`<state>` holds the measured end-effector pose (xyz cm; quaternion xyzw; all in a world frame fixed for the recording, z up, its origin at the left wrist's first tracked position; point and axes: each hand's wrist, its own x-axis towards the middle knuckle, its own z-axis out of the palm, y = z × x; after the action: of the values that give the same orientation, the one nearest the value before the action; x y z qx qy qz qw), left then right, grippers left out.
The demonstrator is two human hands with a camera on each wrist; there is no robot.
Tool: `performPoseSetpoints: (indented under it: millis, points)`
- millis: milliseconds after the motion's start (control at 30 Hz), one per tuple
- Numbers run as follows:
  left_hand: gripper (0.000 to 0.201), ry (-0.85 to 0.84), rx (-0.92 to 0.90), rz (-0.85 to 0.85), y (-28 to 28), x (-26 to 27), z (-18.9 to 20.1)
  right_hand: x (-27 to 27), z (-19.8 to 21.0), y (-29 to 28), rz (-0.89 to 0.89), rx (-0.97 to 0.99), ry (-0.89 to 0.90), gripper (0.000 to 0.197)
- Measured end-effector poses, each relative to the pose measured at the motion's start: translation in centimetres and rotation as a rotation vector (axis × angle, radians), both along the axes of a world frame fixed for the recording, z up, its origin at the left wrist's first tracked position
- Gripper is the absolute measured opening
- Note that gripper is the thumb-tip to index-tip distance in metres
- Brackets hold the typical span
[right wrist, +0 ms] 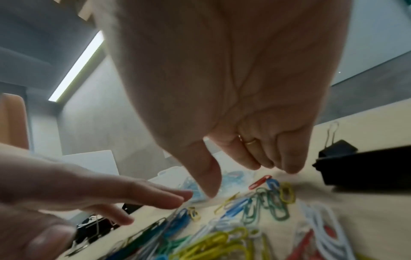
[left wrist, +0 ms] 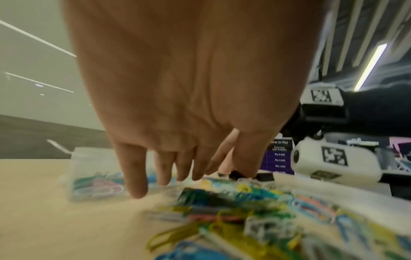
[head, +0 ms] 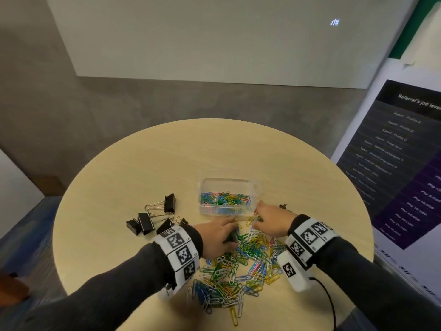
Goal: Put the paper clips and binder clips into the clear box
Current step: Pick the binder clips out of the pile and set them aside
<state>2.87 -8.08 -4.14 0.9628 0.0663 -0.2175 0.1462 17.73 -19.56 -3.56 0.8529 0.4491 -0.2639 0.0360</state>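
A clear box (head: 229, 185) on the round table holds several coloured paper clips. Just in front of it lies a big loose pile of paper clips (head: 241, 266). My left hand (head: 222, 235) reaches down onto the pile's far left edge with straight fingers (left wrist: 138, 176) and grips nothing that I can see. My right hand (head: 267, 223) hovers over the pile's far right edge, beside the box's front right corner. Its fingers (right wrist: 289, 161) curl loosely, the thumb points down, and nothing is between them. Several black binder clips (head: 152, 218) lie left of the box. A small binder clip (head: 282, 206) sits beyond my right hand.
The light wood table (head: 119, 182) has bare surface at the back and on the left. A printed poster board (head: 405, 163) stands close to the table's right edge. A cable (head: 330, 304) runs from my right wrist unit over the near edge.
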Motion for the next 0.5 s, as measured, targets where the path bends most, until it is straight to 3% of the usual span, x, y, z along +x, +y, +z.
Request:
performPoseSetpoints:
  millis: [233,333,433,500]
  points:
    - [0.063,0.101,-0.073,-0.126,-0.1,-1.1,0.0,-3.4,-0.5,-3.0,0.167,-0.058,0.052,0.079]
    - [0.044,-0.128,-0.025,-0.116,0.1,-1.5,1.6,-4.5,0.3,-4.2,0.203,-0.023,0.07,0.075]
    - [0.055,-0.296,0.101,-0.014,1.2,-0.8,2.4,-4.1,1.5,-4.4,0.161,0.094,0.031,0.065]
    - [0.068,-0.154,0.132,0.018,1.9,-0.3,2.1,-3.4,2.0,-4.4,0.119,0.151,0.015,0.059]
